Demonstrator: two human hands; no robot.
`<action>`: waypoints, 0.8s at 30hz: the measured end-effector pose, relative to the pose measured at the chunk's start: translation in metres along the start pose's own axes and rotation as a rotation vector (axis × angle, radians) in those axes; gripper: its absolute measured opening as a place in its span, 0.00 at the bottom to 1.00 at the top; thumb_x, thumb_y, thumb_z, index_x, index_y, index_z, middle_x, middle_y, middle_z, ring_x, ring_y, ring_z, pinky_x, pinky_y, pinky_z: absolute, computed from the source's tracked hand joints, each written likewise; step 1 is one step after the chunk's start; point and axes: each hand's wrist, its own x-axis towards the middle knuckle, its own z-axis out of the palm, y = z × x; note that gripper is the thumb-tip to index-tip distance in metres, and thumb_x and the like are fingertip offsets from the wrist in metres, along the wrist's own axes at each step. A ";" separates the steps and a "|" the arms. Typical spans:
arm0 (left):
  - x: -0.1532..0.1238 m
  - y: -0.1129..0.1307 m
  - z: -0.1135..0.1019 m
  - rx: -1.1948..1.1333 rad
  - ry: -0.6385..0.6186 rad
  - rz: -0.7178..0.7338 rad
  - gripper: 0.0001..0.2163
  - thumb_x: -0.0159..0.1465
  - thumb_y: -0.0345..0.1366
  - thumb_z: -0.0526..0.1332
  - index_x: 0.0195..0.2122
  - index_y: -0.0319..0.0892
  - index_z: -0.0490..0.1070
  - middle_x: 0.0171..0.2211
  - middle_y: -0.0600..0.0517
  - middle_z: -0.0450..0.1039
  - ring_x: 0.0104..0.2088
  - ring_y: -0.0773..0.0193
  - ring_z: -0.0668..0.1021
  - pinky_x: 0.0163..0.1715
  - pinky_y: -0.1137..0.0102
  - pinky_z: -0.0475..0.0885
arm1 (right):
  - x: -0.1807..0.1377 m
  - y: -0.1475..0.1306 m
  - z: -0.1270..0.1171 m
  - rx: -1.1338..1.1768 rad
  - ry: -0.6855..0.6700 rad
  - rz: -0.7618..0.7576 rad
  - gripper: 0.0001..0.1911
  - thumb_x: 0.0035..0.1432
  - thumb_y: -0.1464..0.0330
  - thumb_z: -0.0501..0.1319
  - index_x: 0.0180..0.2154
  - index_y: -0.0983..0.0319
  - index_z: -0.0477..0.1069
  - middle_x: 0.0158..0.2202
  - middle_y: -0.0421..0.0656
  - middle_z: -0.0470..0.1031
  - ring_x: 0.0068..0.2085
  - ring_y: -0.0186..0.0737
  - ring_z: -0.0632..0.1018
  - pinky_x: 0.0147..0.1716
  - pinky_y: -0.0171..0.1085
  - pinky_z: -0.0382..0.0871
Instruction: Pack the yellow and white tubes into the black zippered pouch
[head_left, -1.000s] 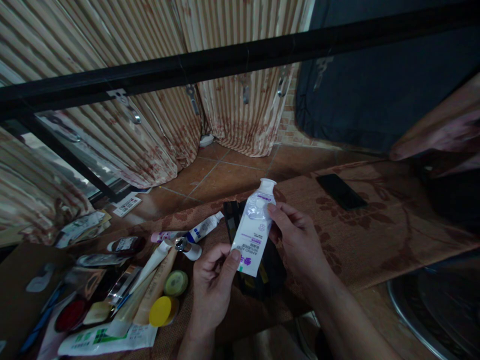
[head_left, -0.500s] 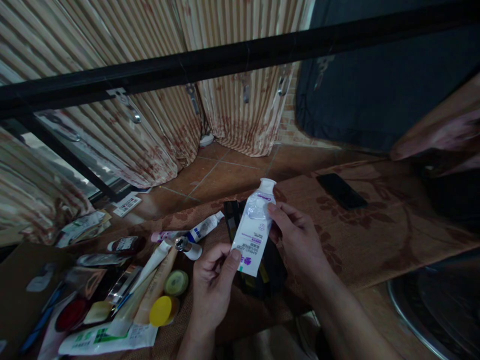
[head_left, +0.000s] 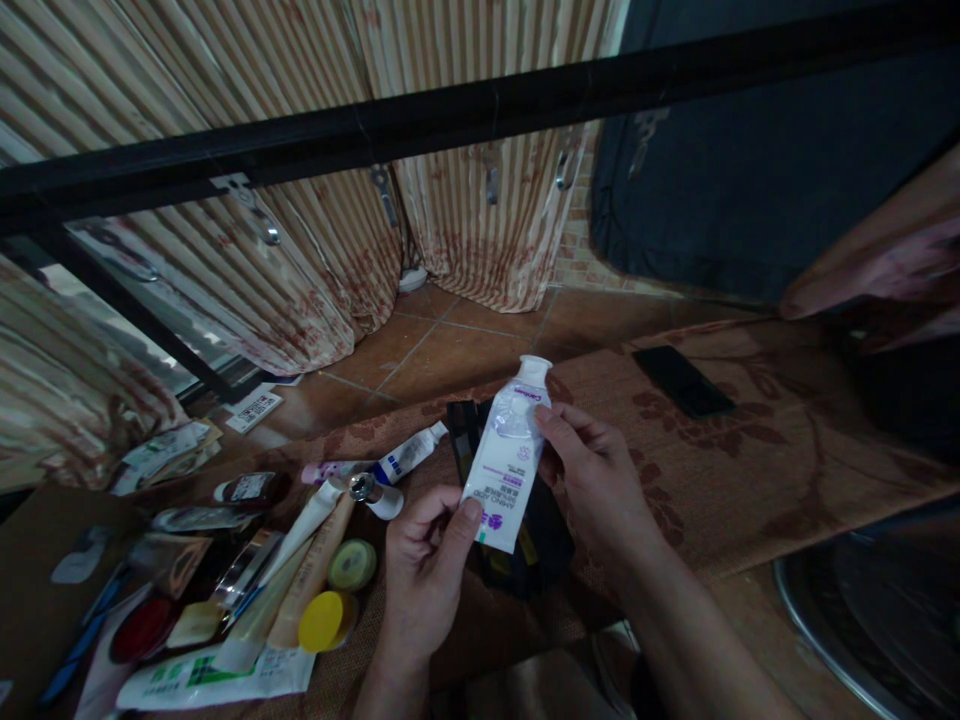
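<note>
Between my hands is a white squeeze tube (head_left: 504, 475) with purple lettering, tilted, its white cap pointing away from me. My left hand (head_left: 431, 565) pinches its flat lower end between thumb and fingers. My right hand (head_left: 592, 470) grips its side near the cap, thumb on top, with the other fingers partly hidden behind it. Underneath the tube lies a black case or bag (head_left: 536, 550), mostly covered by the tube and hands. Left of my left hand are a yellow-lidded jar (head_left: 327, 621), a green-lidded jar (head_left: 352, 566) and a small white bottle with a silver top (head_left: 377, 496).
Several more tubes and bottles lie at left, among them a blue-and-white tube (head_left: 409, 452) and a green-and-white tube (head_left: 217, 680). A cardboard box (head_left: 52, 570) stands at far left. A black phone (head_left: 684, 382) rests on the brown cloth (head_left: 750, 480). Another person's arm (head_left: 877, 240) shows at right.
</note>
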 end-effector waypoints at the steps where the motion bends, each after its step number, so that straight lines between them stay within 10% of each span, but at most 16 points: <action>1: 0.000 0.000 0.000 -0.002 -0.001 -0.002 0.11 0.63 0.40 0.63 0.26 0.39 0.74 0.23 0.54 0.72 0.24 0.69 0.71 0.26 0.76 0.66 | 0.000 -0.001 0.000 -0.003 0.007 -0.001 0.17 0.54 0.56 0.66 0.23 0.60 0.68 0.16 0.33 0.61 0.18 0.28 0.58 0.16 0.31 0.48; 24: 0.000 0.001 0.000 -0.009 0.006 -0.017 0.11 0.62 0.41 0.64 0.26 0.40 0.75 0.23 0.54 0.73 0.24 0.68 0.72 0.26 0.76 0.67 | -0.002 -0.005 0.001 -0.063 0.026 -0.014 0.17 0.55 0.56 0.65 0.23 0.60 0.70 0.14 0.33 0.60 0.17 0.28 0.58 0.16 0.31 0.48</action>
